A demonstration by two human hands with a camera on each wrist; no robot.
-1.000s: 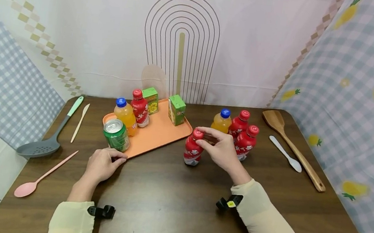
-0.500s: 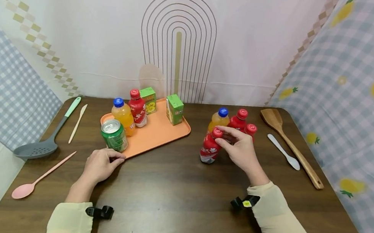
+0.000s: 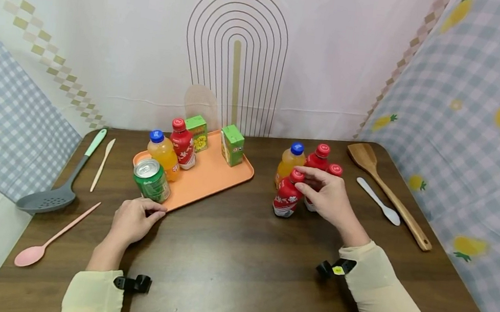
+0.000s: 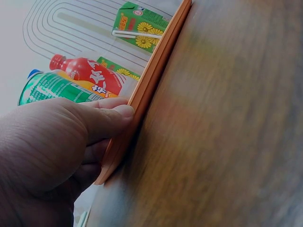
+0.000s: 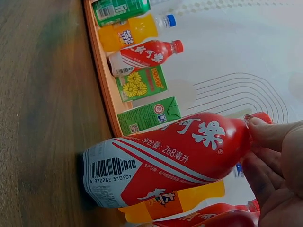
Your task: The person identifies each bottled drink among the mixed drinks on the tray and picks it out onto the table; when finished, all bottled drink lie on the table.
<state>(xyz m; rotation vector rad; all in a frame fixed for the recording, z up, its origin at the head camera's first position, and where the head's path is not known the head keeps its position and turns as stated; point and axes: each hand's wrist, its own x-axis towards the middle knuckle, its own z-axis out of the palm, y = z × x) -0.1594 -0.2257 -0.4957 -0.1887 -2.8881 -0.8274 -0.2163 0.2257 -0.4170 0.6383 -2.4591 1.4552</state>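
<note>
The brown table (image 3: 218, 276) is supporting all items. The orange tray (image 3: 200, 186) is lying toward the rear left. The wooden spatula (image 3: 394, 200) is lying along the right side; the slotted turner (image 3: 48, 201) is lying along the left.

The left hand (image 3: 133, 220) is pinching the tray rim at its near corner, thumb and fingers clamping the edge. The right hand (image 3: 331, 196) is clamping the held red bottle (image 3: 287, 199) at the cap and neck between thumb and fingers. This bottle is standing upright right of the tray, just in front of 1 orange-drink bottle (image 3: 289, 164) and beside 2 other red bottles (image 3: 317, 158); whether its base is touching the table is not certain.

The tray is carrying 1 red bottle (image 3: 183, 148), 1 blue-capped bottle (image 3: 164, 154), 1 green can (image 3: 152, 181) and 2 green cartons (image 3: 232, 146). The white spoon (image 3: 390, 215) is lying beside the wooden spatula.
</note>
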